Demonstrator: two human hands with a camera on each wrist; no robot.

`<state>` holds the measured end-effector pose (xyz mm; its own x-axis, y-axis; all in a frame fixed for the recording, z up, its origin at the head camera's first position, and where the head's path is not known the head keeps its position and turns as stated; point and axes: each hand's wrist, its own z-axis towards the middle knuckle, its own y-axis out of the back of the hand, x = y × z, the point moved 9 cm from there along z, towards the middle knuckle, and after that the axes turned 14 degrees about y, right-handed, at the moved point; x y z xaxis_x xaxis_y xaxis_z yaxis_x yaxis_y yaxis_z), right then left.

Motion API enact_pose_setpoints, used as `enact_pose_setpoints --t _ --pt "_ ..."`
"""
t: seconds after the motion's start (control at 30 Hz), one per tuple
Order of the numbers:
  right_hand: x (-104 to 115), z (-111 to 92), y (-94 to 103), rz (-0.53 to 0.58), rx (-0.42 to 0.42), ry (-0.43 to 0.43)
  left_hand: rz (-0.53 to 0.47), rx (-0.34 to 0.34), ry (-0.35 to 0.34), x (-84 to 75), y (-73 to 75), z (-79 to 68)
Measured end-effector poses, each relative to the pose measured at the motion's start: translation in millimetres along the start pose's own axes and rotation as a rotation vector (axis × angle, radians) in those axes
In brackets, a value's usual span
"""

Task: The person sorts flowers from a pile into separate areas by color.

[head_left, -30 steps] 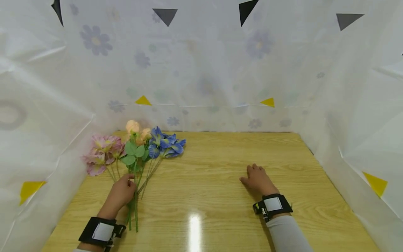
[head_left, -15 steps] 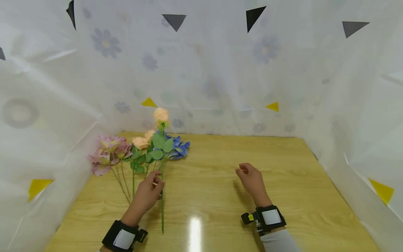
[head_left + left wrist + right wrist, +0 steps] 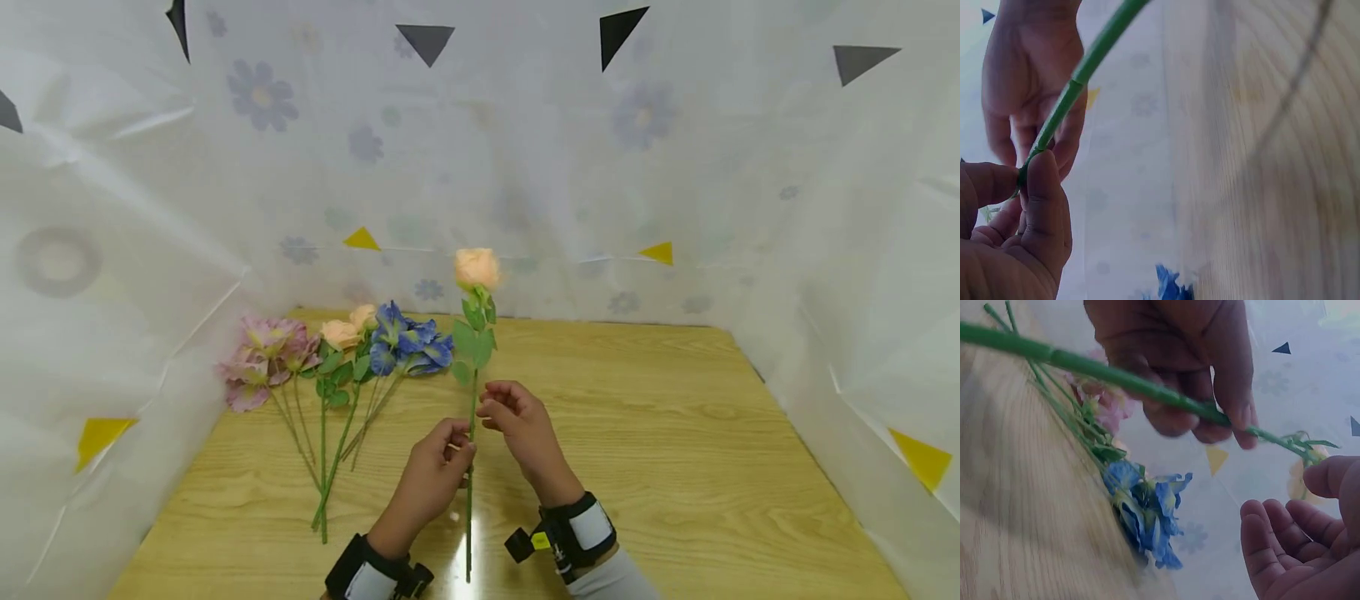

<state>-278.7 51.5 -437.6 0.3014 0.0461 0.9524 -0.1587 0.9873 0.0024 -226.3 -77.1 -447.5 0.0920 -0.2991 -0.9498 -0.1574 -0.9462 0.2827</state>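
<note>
My left hand (image 3: 431,475) pinches the green stem (image 3: 469,517) of a single peach rose (image 3: 483,348) between thumb and fingers, holding it raised over the middle of the wooden table (image 3: 637,375), bloom toward the far edge and bare end toward the near edge. My right hand (image 3: 528,425) is just beside the stem, its fingers loosely bent and gripping nothing; whether a fingertip touches the stem, I cannot tell. Left of both hands, with blooms near the far edge, lie pink flowers (image 3: 266,358) closest to the far left corner, then two other roses (image 3: 341,334), then blue flowers (image 3: 401,337). Black bands (image 3: 345,562) encircle my wrists. Beyond the far edge hangs a pale sheet (image 3: 525,167) bearing dark triangles (image 3: 426,43) and yellow triangles (image 3: 363,239).
</note>
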Motion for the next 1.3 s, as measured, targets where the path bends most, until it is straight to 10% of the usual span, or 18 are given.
enact_pose_setpoints --t 0.6,1.03,1.3 --pt "-3 -3 30.2 -0.164 -0.051 -0.035 0.086 0.075 0.016 5.8 -26.1 0.1" --pt "-8 8 237.8 -0.937 0.12 -0.103 0.339 -0.146 0.013 40.4 76.6 -2.4" --pt "-11 -5 344.3 -1.276 0.116 -0.188 0.69 -0.3 0.045 54.0 136.8 -0.6"
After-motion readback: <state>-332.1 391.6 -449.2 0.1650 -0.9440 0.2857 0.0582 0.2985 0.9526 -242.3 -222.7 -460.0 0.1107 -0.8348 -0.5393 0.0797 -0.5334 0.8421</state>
